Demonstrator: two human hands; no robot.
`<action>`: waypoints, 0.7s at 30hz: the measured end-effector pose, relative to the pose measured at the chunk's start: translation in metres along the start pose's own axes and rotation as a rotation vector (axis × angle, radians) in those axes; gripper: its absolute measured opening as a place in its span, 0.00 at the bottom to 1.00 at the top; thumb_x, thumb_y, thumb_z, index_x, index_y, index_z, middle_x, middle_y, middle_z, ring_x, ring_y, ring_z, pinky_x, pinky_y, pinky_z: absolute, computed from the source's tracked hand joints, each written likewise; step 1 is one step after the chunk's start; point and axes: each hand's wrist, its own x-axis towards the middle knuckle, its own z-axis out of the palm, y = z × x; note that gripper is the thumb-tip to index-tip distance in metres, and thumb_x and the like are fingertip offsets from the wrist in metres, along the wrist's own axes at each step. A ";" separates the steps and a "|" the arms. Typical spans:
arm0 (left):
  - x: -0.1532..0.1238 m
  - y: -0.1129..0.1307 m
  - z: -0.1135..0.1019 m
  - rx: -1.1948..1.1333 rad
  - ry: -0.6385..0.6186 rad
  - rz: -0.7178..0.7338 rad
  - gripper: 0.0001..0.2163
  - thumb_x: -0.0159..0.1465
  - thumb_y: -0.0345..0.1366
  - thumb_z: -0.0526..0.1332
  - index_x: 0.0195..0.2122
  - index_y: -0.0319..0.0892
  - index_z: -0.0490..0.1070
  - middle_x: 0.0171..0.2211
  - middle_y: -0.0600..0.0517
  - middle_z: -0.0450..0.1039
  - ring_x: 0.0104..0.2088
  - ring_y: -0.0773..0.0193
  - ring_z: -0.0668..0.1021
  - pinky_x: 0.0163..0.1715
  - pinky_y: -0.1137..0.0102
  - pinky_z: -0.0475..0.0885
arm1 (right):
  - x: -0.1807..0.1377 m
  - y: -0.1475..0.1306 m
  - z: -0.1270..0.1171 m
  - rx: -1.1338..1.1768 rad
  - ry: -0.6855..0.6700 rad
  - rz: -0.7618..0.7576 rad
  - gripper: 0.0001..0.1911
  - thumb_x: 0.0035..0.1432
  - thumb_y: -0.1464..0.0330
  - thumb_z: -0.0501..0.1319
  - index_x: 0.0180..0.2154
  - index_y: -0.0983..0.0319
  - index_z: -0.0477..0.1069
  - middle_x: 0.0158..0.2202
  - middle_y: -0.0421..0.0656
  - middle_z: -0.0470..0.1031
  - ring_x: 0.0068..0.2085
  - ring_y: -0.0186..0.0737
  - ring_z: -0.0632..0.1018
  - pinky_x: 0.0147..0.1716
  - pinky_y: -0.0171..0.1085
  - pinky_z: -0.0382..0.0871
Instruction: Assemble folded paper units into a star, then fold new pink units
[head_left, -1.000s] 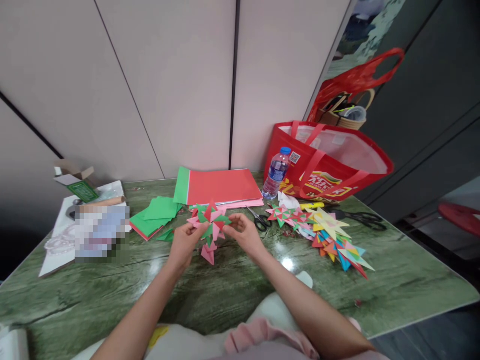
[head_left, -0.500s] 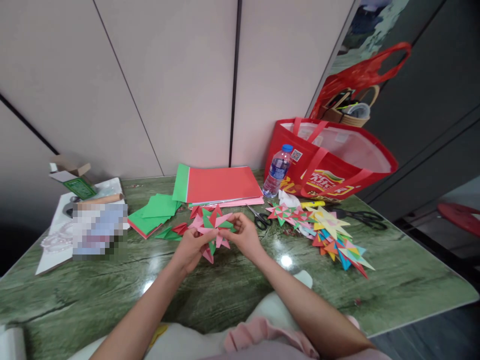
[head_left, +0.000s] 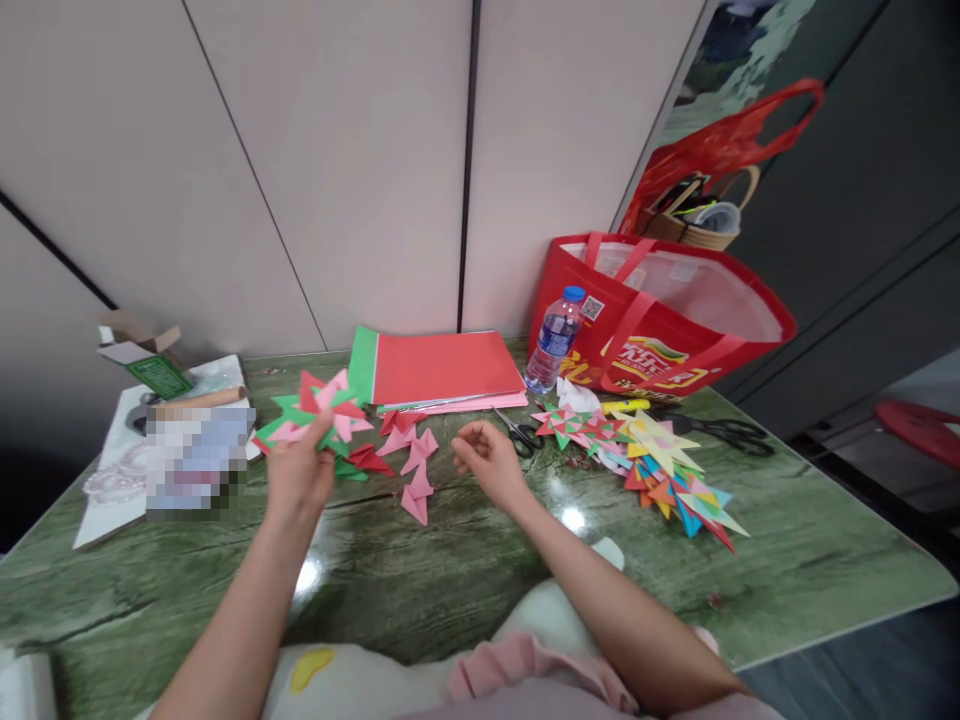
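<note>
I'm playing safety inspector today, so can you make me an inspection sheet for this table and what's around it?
Surface: green marbled table, shiny, with light reflections.
Job's things: paper star in pink, red and green; pink folded pieces lying between the hands; colourful paper stars on the right; paper stack at the back.
Clutter: bottle upright before a red bag; small scissors; large black scissors; opened box on the left.
Hands: left hand holds the paper star; right hand has curled fingers, no object visible in it.
Cables: nothing seen.
Surroundings: pale wall panels behind, dark panels on the right.
</note>
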 end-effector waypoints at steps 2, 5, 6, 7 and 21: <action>0.010 0.009 -0.003 -0.047 0.064 0.085 0.09 0.44 0.21 0.66 0.21 0.36 0.67 0.18 0.56 0.72 0.21 0.69 0.75 0.21 0.76 0.73 | -0.001 0.000 0.000 -0.098 -0.055 -0.043 0.08 0.49 0.64 0.60 0.29 0.61 0.66 0.23 0.37 0.69 0.22 0.32 0.72 0.19 0.31 0.67; 0.011 0.010 -0.003 -0.084 0.108 0.107 0.09 0.44 0.18 0.65 0.21 0.36 0.67 0.17 0.56 0.72 0.21 0.69 0.75 0.23 0.75 0.75 | -0.007 -0.004 0.002 -0.311 -0.234 -0.227 0.03 0.50 0.69 0.61 0.28 0.61 0.72 0.26 0.40 0.73 0.27 0.34 0.73 0.26 0.32 0.67; 0.010 0.009 -0.002 -0.089 0.114 0.097 0.10 0.43 0.17 0.65 0.21 0.36 0.67 0.17 0.57 0.71 0.21 0.69 0.75 0.22 0.75 0.75 | -0.010 -0.006 0.003 -0.362 -0.315 -0.292 0.03 0.51 0.70 0.61 0.29 0.61 0.73 0.29 0.41 0.74 0.29 0.34 0.74 0.28 0.32 0.68; 0.009 0.007 -0.002 -0.093 0.117 0.084 0.10 0.43 0.17 0.64 0.21 0.36 0.67 0.17 0.57 0.71 0.20 0.69 0.75 0.22 0.75 0.75 | -0.012 -0.009 0.004 -0.394 -0.404 -0.340 0.04 0.51 0.70 0.60 0.30 0.61 0.74 0.32 0.42 0.75 0.31 0.34 0.75 0.29 0.32 0.68; 0.008 0.003 -0.001 -0.102 0.143 0.069 0.12 0.43 0.16 0.63 0.19 0.36 0.63 0.16 0.58 0.69 0.19 0.71 0.73 0.17 0.79 0.71 | -0.020 0.002 0.006 -0.855 -0.716 -0.309 0.19 0.50 0.67 0.62 0.46 0.61 0.68 0.52 0.50 0.67 0.50 0.47 0.71 0.45 0.41 0.66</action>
